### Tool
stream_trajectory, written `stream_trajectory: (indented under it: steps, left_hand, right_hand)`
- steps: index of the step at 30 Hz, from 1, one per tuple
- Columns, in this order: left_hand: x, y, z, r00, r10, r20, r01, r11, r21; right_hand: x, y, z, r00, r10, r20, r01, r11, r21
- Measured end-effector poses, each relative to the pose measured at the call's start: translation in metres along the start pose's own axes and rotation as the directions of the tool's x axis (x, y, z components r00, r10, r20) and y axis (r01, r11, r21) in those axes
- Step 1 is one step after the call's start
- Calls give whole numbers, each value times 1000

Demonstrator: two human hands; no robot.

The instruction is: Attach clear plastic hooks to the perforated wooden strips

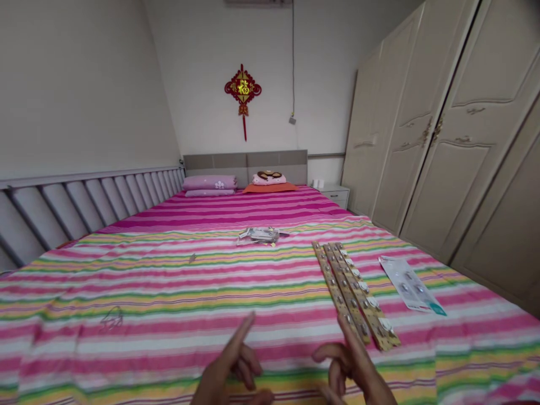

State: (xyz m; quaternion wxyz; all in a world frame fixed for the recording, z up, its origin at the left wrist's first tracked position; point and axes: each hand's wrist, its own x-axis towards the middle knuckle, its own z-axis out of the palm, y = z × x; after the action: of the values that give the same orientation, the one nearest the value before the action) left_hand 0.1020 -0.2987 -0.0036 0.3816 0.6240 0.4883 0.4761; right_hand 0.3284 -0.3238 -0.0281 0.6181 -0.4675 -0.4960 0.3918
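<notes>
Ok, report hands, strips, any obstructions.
Left hand, right hand: empty, pointing. Strips on bed, right fingertip overlapping in view, contact unclear. Packet alongside, not covering strips.

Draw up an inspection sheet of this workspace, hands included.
Surface: pink, yellow and green striped cloth, slightly wrinkled.
Things: three long yellow-brown strips bearing silvery round pieces, white discs along the right one; flat clear packet with teal corner to their right.
Clutter: clear plastic bundle, small grey scrap, thin dark tangle.
Hands: left hand and right hand, index fingers extended, holding nothing.
Cables: thin dark cord down the back wall.
Surroundings: beige panelled wardrobe, red hanging ornament.
</notes>
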Motion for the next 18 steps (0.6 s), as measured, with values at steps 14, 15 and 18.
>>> stream_trajectory:
  steps: [14,15,18]
  left_hand:
    - [35,-45,-1,949,34,-314,36,976,214]
    - [35,-50,-2,949,7,-314,67,972,225]
    - [34,-62,-3,948,-42,-315,126,960,249]
  right_hand:
    - [47,40,17,993,-97,-60,56,873,-485]
    - [45,48,17,996,-68,-50,34,863,-503]
    - [42,66,16,999,-14,-48,-13,850,-527]
